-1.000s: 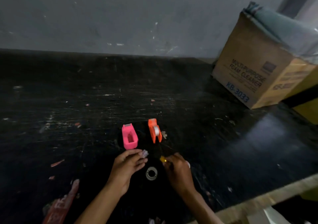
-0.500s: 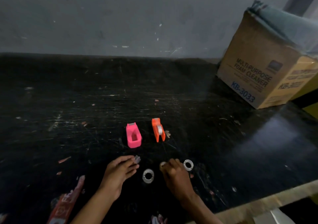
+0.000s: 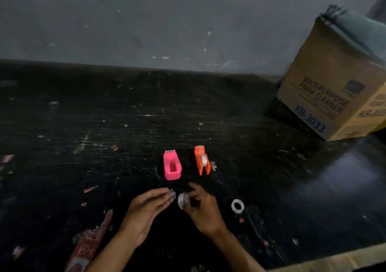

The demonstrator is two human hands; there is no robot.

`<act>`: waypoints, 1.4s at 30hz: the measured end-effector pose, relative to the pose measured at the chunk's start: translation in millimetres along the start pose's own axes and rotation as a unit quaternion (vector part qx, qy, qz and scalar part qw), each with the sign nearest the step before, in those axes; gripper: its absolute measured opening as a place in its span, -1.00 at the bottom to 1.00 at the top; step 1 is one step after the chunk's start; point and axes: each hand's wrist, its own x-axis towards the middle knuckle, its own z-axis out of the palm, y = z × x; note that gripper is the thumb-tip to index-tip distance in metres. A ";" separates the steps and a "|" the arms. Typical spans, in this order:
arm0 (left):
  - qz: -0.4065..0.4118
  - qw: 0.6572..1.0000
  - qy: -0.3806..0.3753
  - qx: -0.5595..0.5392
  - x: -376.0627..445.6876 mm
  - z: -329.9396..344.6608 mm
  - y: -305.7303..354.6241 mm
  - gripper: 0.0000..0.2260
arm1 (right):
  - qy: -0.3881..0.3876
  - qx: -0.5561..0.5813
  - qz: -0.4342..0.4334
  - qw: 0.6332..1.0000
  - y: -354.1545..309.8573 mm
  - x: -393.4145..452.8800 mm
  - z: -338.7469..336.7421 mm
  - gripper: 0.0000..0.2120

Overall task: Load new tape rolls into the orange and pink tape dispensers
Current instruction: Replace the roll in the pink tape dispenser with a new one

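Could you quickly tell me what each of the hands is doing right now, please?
Left hand: closed on a small clear plastic piece at its fingertips.
Right hand: closed on a tape roll.
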 end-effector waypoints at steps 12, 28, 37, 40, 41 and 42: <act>0.090 0.991 -0.027 0.098 -2.7 3.1 15.6 -0.81 | -0.035 0.176 -0.072 0.981 -39.7 0.0 -23.8 -0.50; 0.186 0.962 -0.093 0.175 -2.2 11.4 25.9 -0.73 | -0.030 0.162 -0.097 0.982 -41.4 1.3 -32.1 -0.51; 0.145 0.976 -0.056 0.156 20.4 5.5 30.6 -0.76 | -0.026 0.158 -0.099 0.982 -40.1 30.5 -18.1 -0.52; 0.133 0.979 -0.050 0.145 32.0 4.4 32.8 -0.78 | -0.038 0.147 -0.102 0.983 -37.3 44.7 -14.2 -0.49; 0.131 0.979 -0.051 0.145 36.4 4.8 34.0 -0.79 | -0.040 0.145 -0.103 0.983 -36.3 50.1 -13.1 -0.48; 0.129 0.979 -0.053 0.148 40.6 5.4 35.0 -0.80 | -0.043 0.142 -0.104 0.983 -36.0 55.3 -12.5 -0.48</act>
